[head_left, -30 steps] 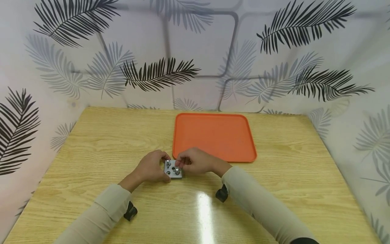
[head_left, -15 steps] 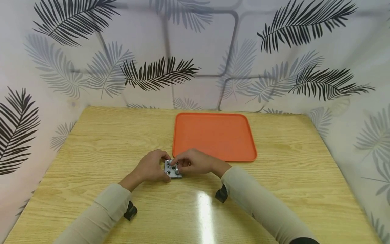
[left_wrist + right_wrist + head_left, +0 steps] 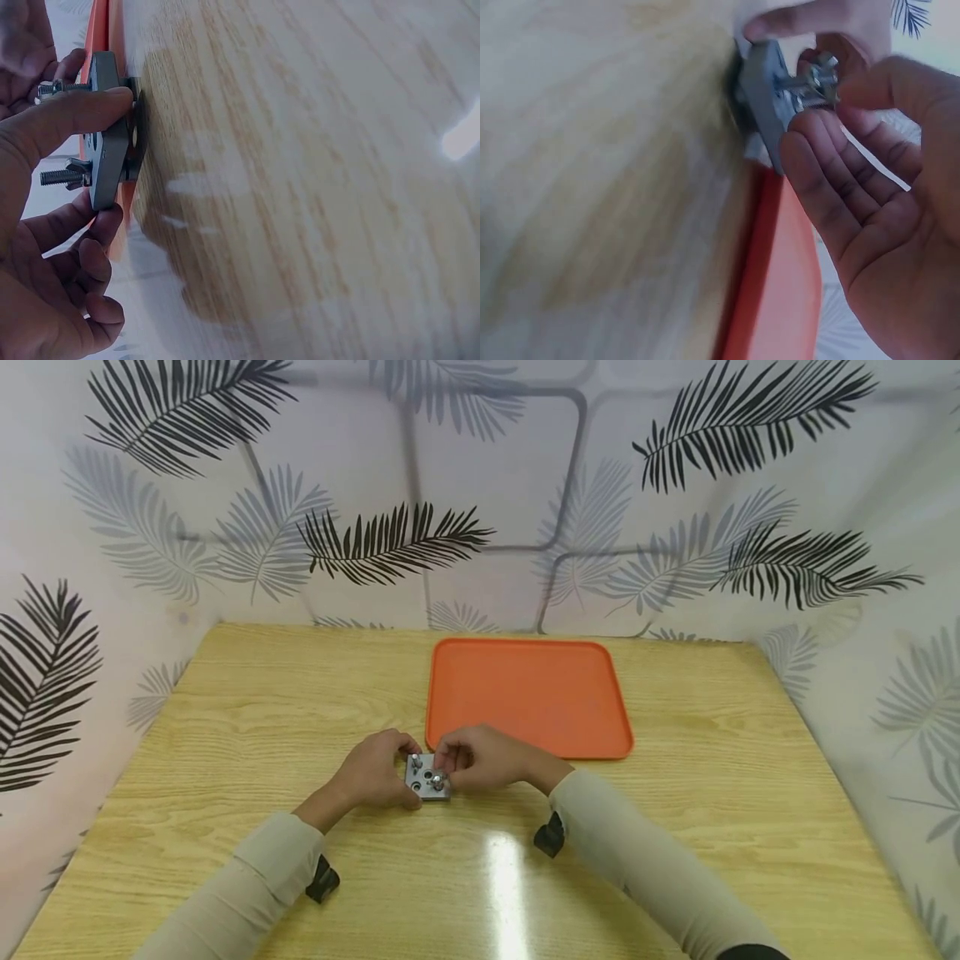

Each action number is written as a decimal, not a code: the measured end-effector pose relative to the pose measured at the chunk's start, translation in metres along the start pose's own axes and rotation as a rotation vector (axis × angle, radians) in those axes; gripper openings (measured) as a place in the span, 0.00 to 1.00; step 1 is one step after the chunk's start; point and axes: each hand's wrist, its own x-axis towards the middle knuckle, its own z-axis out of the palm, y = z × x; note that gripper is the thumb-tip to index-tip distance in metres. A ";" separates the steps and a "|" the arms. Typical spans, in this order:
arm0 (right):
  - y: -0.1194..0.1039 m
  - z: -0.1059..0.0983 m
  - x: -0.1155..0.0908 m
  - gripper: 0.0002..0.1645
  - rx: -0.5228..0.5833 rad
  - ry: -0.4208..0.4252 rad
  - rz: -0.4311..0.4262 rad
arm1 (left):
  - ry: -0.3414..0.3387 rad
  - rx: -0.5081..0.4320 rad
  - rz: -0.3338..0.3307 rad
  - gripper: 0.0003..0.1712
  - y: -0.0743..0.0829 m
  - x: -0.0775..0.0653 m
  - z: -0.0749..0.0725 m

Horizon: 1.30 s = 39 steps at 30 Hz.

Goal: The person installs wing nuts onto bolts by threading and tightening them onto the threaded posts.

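A small grey metal plate [image 3: 426, 793] with holes stands slightly raised over the table, on short feet seen in the left wrist view. My left hand [image 3: 372, 770] grips its left side, thumb on one edge and fingertips at the opposite edge. Two threaded bolts stick up from it. On the nearer-right bolt sits a shiny wing nut [image 3: 823, 79], which my right hand [image 3: 486, 757] pinches between thumb and fingers, the lower fingers loosely bent beside the plate. The other bolt [image 3: 56, 178], at the far-left corner, carries a nut close against the plate.
An orange tray [image 3: 528, 693] lies just behind the plate and the right hand. The wooden table [image 3: 675, 827] reaches back to a leaf-patterned cloth [image 3: 510, 468]. Light glares on the table in front.
The right index finger reached forward over the plate half a second ago, and is now drawn back at the wing nut. The left hand and plate have stayed in place.
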 end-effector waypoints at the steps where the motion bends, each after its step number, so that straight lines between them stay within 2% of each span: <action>1: 0.000 -0.001 0.000 0.08 -0.003 0.007 -0.006 | 0.001 0.000 -0.002 0.34 0.000 0.000 0.000; 4: 0.001 -0.003 0.002 0.10 -0.029 0.011 -0.040 | 0.006 0.003 -0.003 0.34 -0.001 0.000 0.001; 9: 0.001 -0.002 0.004 0.13 -0.044 -0.041 -0.084 | 0.009 0.007 0.010 0.35 -0.002 0.000 0.001; 17: 0.003 0.002 0.004 0.12 0.002 -0.051 -0.058 | 0.010 0.010 0.009 0.35 0.000 0.001 0.000; 22: 0.003 0.007 0.002 0.06 0.003 -0.018 -0.009 | 0.011 0.001 0.003 0.34 0.001 0.000 0.001; 28: 0.002 0.004 0.000 0.07 0.032 0.015 0.040 | 0.008 -0.003 -0.006 0.35 0.001 0.000 0.001; 33: 0.001 -0.001 0.000 0.11 0.013 0.035 -0.019 | 0.007 0.006 -0.012 0.35 0.000 0.000 0.001; 36: 0.002 -0.001 0.002 0.12 -0.027 0.003 -0.076 | 0.005 0.009 -0.008 0.35 -0.001 0.000 0.001; 39: 0.002 0.001 0.002 0.13 -0.018 -0.037 -0.090 | 0.005 0.011 -0.001 0.35 -0.002 0.000 0.002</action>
